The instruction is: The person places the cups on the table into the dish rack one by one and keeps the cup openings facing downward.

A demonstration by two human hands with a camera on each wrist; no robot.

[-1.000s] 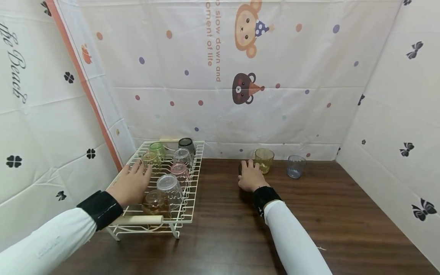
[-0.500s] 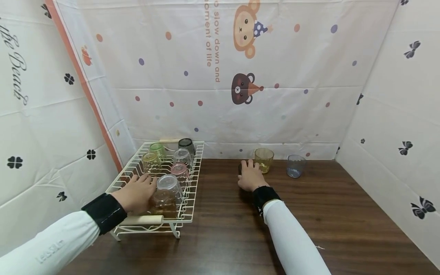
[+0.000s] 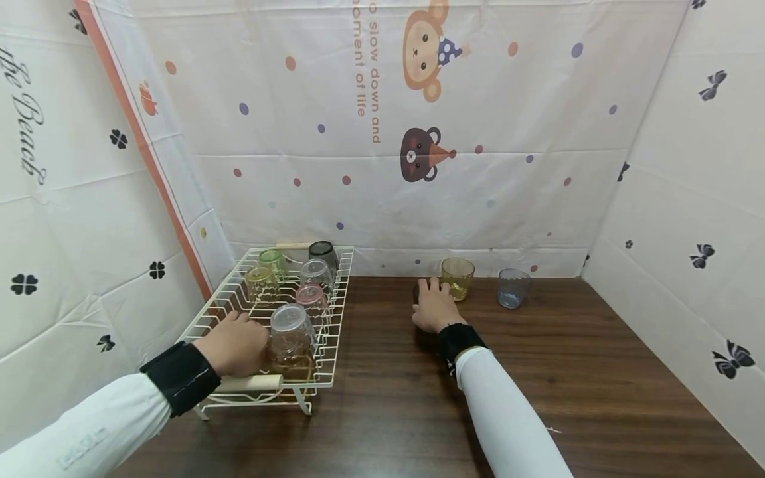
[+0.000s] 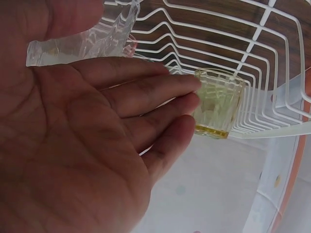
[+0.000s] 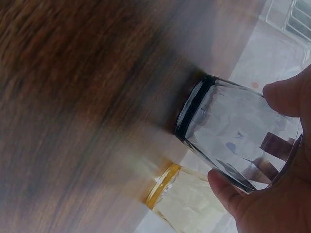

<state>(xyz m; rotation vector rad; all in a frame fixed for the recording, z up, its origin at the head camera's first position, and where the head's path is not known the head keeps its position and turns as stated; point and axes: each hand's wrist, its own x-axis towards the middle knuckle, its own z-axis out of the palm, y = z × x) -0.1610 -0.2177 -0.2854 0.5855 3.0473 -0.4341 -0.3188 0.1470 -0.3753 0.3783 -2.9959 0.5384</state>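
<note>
My left hand (image 3: pixel 236 344) is low over the front left of the white wire rack (image 3: pixel 340 312). Beside it are an amber glass (image 3: pixel 303 370) and an upside-down clear glass (image 3: pixel 291 318), which partly covers the amber one. In the left wrist view the fingers lie extended side by side, and a clear glass (image 4: pixel 114 34) shows behind the thumb. At the back of the table my right hand (image 3: pixel 435 307) holds a grey-tinted glass (image 5: pixel 233 126) upright between thumb and fingers, its dark base at the tabletop. A yellow glass (image 3: pixel 457 277) stands just beyond.
Farther back on the rack, upside down, are a yellow glass (image 3: pixel 261 284), a green glass (image 3: pixel 273 262), a pink glass (image 3: pixel 312 297), another clear glass (image 3: pixel 317 273) and a dark glass (image 3: pixel 323 252). A blue glass (image 3: pixel 512 289) stands back right. Printed cloth (image 3: pixel 382 206) borders the table.
My left hand has come down and toward the front of the rack from over the yellow glass. The amber glass has shifted right, partly behind the clear one. My right hand has stayed in place.
</note>
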